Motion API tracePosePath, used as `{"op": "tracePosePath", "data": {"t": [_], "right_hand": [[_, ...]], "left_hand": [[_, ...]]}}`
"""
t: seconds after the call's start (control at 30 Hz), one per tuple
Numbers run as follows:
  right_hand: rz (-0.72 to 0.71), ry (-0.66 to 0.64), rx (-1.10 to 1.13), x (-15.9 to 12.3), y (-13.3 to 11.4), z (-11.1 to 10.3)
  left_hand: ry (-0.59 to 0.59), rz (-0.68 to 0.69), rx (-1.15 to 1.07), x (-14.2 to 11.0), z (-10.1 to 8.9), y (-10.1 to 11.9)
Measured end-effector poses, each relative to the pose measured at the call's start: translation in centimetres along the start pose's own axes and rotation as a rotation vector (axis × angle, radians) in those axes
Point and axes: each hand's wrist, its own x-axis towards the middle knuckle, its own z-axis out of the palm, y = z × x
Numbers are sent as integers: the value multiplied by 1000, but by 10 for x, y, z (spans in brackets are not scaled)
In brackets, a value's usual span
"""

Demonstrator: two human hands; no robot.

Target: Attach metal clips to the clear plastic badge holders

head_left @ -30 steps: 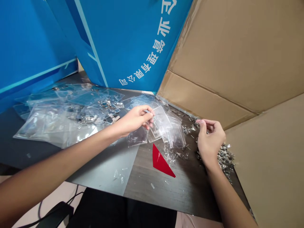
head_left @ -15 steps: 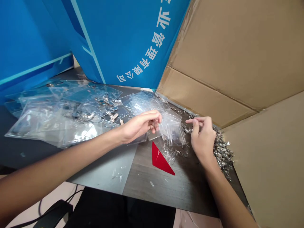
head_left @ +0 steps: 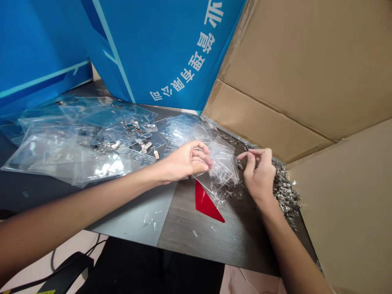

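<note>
My left hand (head_left: 191, 161) has its thumb and fingers closed on the edge of a clear plastic badge sleeve (head_left: 216, 177), which tilts over the loose sleeves on the table. To its right, my right hand (head_left: 259, 169) is closed in a pinch, index finger pointing left. What sits between its fingertips is too small to make out; a shiny metal bit (head_left: 240, 165) shows just below them. Beside and behind that hand lies a heap of metal badge clips (head_left: 286, 194). Under the held sleeve, small clear straps and clips (head_left: 228, 192) are scattered.
A spread of larger clear sleeves (head_left: 58, 151), some with clips (head_left: 145, 146) attached, covers the left side. A red piece (head_left: 208, 204) lies near the front on the dark table (head_left: 190, 216). Blue panels (head_left: 147, 49) and cardboard (head_left: 300, 61) wall off the back and right.
My left hand's fingers have opened out and closed on a sleeve, which now angles down toward the red piece. My right hand has shifted slightly left, still pinched.
</note>
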Motion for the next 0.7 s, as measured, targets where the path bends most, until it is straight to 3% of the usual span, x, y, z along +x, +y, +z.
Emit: {"op": "tracePosePath", "data": {"t": [0.17, 0.23, 0.4, 0.5, 0.7], "right_hand": [[54, -551, 392, -9, -21, -5], [55, -667, 432, -14, -30, -5], [123, -660, 427, -25, -42, 3], [111, -572, 399, -32, -47, 8], [53, -488, 441, -34, -51, 8]], "left_hand": [[-22, 97, 160, 3, 0, 4], [-10, 156, 255, 2, 1, 4], [207, 329, 611, -3, 8, -1], [279, 294, 740, -5, 12, -6], [47, 78, 297, -3, 13, -8]]}}
